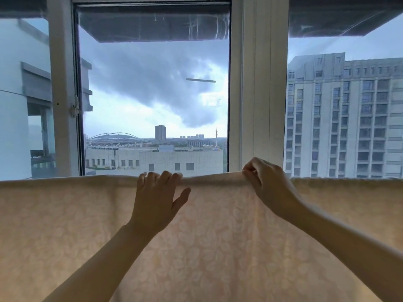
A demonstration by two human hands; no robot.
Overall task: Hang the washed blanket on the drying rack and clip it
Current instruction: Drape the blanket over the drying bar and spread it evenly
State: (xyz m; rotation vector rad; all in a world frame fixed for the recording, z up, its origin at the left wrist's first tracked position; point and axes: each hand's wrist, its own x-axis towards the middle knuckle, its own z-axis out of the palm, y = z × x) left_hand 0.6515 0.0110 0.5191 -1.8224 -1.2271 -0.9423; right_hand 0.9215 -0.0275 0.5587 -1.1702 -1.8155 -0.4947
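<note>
The pale peach leaf-patterned blanket (65, 225) hangs across the whole view in front of a white-framed window (257, 83), its top fold running level from left to right. The left hand (156, 199) hooks its fingers over that fold, thumb spread away. Just beside it, the right hand (269, 182) pinches the fold's ridge between curled fingers.

One blanket (65, 214), two hands, the left hand (156, 199) and right hand (270, 186), three window sections (152, 94).
</note>
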